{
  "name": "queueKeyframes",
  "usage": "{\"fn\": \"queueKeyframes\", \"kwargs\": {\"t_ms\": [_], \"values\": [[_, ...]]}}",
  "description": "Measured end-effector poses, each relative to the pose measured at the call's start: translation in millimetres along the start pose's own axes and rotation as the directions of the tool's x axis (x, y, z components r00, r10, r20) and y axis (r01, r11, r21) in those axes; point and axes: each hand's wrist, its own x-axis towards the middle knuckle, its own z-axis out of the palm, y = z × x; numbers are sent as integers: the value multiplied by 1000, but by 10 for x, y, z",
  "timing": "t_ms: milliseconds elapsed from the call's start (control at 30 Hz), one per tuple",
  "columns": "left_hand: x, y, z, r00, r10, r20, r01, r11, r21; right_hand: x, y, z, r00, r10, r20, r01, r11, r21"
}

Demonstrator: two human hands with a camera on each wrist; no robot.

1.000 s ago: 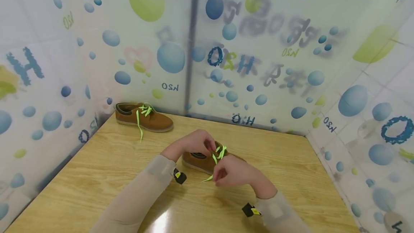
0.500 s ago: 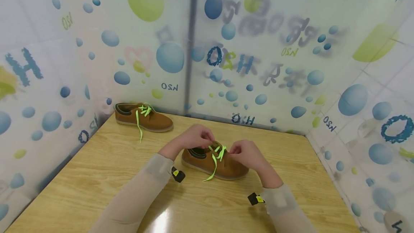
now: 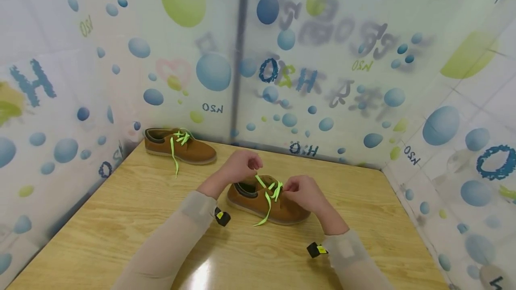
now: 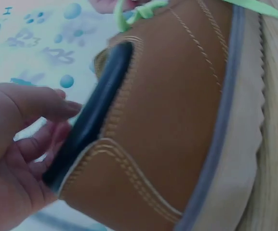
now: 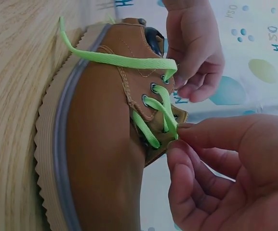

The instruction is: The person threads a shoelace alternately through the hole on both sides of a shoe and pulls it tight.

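Observation:
A brown leather shoe (image 3: pixel 292 209) with a dark padded collar stands on the wooden table, toe to the right. It is threaded with a bright green shoelace (image 5: pixel 129 61), one end of which hangs down its near side. At the lacing, my right hand (image 3: pixel 304 191) pinches a crossing of the lace between thumb and index finger, plain in the right wrist view. My left hand (image 3: pixel 241 167) is above the shoe's opening with bent fingers, and a straight stretch of lace runs up to them. The collar (image 4: pixel 88 120) hides part of these fingers in the left wrist view.
A matching brown shoe (image 3: pixel 199 152) stands at the table's back left, its green lace (image 3: pixel 173 151) trailing onto the wood. Patterned sheets (image 3: pixel 346 138) enclose the table (image 3: pixel 354 218) at the back and sides. Small black cameras (image 3: pixel 222 217) are on both wrists.
My right hand has gone from the shoe's near side up to the lacing. My left hand has risen away to the left, and more lace shows stretched between it and the shoe.

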Motion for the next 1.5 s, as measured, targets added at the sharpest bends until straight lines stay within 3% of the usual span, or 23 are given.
{"fn": "queueKeyframes", "kwargs": {"t_ms": [233,400,667,900,1133,1367,1500], "values": [[-16,-7,63,993,-62,97,46,986,160,25,26,58,1000,-21,-10,21,1000,9],[-31,-24,109,988,-90,128,62,975,212,36,39,110,1000,-28,6,28,1000,6],[-13,-29,105,991,-101,92,87,986,142,21,39,143,999,-27,18,27,1000,7],[7,-17,60,991,-125,42,118,981,153,25,42,152,999,-40,17,40,999,-1],[-8,-23,14,981,-191,-44,196,961,193,29,46,157,999,-35,18,35,999,-6],[-24,-36,-34,970,-232,-71,239,963,125,22,51,175,1000,-23,6,23,1000,-15],[-31,-31,-35,966,-248,-79,255,961,103,39,66,192,998,-8,-60,8,1000,5]]}}
